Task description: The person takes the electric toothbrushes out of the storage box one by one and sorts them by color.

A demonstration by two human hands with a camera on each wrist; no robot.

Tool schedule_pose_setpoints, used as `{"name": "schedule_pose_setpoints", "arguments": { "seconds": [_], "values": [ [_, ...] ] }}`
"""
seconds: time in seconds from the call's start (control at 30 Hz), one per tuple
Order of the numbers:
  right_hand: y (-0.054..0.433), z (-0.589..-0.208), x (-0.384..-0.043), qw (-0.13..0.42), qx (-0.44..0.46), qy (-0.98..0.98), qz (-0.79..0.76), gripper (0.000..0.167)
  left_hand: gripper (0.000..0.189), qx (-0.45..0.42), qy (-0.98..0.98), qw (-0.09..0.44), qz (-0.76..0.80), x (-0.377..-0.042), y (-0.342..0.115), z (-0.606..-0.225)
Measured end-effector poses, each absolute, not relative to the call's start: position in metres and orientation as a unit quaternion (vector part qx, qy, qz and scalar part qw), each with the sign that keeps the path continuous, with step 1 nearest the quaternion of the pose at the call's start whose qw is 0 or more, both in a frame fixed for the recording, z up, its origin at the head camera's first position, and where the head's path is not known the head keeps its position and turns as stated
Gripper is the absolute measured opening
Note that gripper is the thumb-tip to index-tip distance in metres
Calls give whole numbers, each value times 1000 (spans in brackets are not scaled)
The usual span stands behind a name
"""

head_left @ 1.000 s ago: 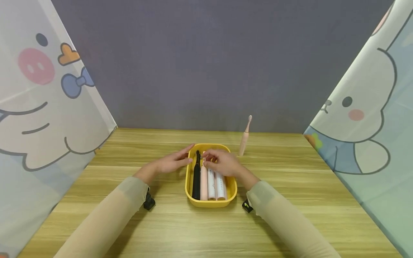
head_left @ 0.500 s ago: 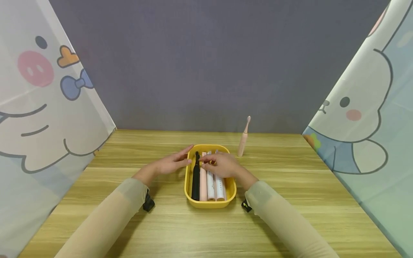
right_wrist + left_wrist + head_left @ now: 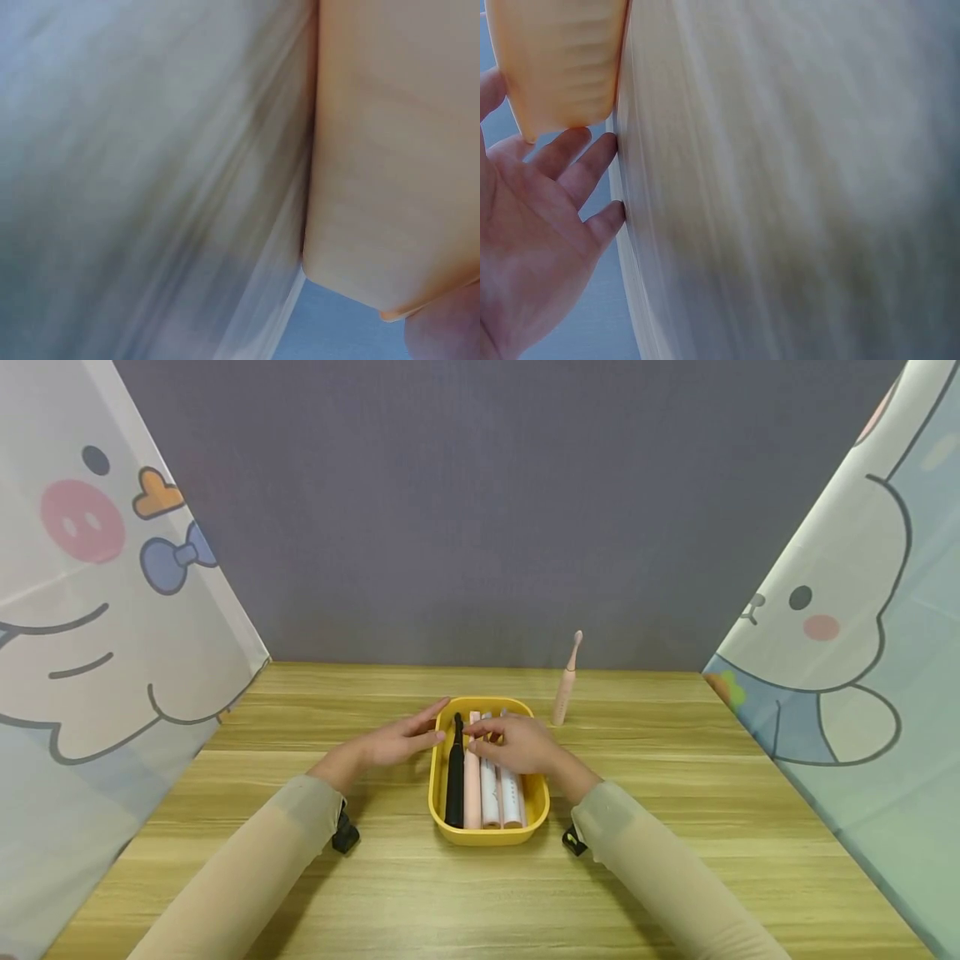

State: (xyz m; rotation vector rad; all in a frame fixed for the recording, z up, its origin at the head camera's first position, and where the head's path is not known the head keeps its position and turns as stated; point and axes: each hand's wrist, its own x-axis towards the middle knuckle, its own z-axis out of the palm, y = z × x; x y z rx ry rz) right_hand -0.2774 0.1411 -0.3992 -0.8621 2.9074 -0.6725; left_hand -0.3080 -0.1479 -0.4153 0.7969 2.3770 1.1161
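Observation:
A yellow tray [image 3: 437, 793] sits on the table with several electric toothbrushes lying side by side in it. A black toothbrush [image 3: 455, 785] is leftmost, then a pink toothbrush [image 3: 472, 789], then white toothbrushes [image 3: 490, 793]. My left hand [image 3: 390, 742] has its fingers extended against the tray's left wall; in the left wrist view, this hand [image 3: 544, 225] touches the tray's side [image 3: 562, 67]. My right hand [image 3: 521, 745] reaches over the tray's right rim. Its thumb and fingertips are at the upper part of the pink toothbrush; whether they pinch it cannot be told.
Another pink toothbrush [image 3: 566, 693] stands upright on the wooden table [image 3: 637, 777], right of the tray's far end. A grey wall panel [image 3: 480, 527] closes off the back. Cartoon-printed cloths [image 3: 90, 568] flank both sides. The right wrist view shows mainly the tray's outer wall [image 3: 397, 150].
Over the first half second my right hand lowered slightly at the pink toothbrush, and the brush tops behind it came into view. Since then both hands look still.

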Motion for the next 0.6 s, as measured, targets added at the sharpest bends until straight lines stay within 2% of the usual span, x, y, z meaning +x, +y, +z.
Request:
{"name": "schedule_pose_setpoints", "arguments": {
  "seconds": [0.6],
  "values": [
    [143, -404, -278, 16, -268, 917, -294, 43, 75, 279, 851, 200, 397, -307, -148, -416]
  ]
}}
